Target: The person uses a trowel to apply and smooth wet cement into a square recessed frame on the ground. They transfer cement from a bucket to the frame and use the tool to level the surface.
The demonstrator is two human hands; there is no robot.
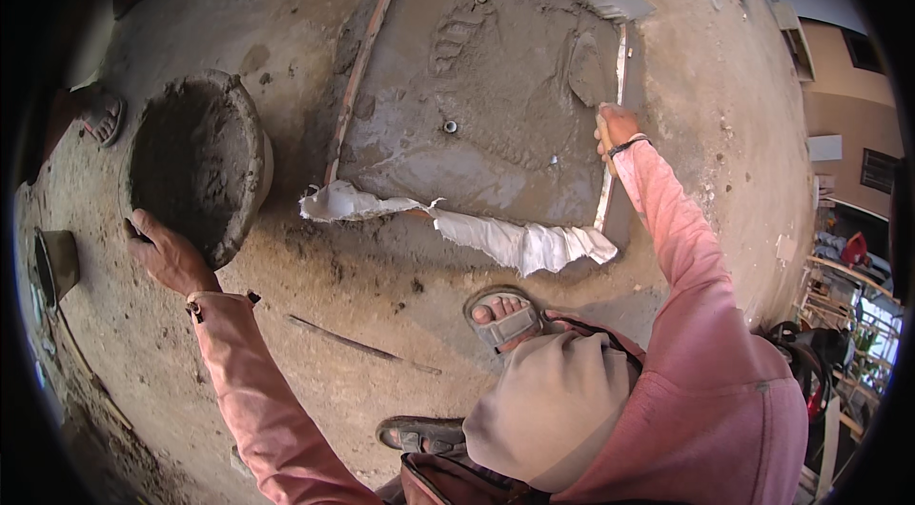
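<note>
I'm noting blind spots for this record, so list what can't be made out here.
All in the head view:
Trowel handle: partly hidden by the right hand wrapped around it.
Bucket bottom: covered by wet mortar.
Whatever lies beneath the torn white sheet: the sheet covers it.
Upper body above the sandalled foot: cut off at the dark left rim.
Far-right clutter: too small to identify piece by piece.

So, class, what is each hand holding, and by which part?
The right hand holds the trowel by its handle; the left hand grips the bucket by its near rim.
</note>
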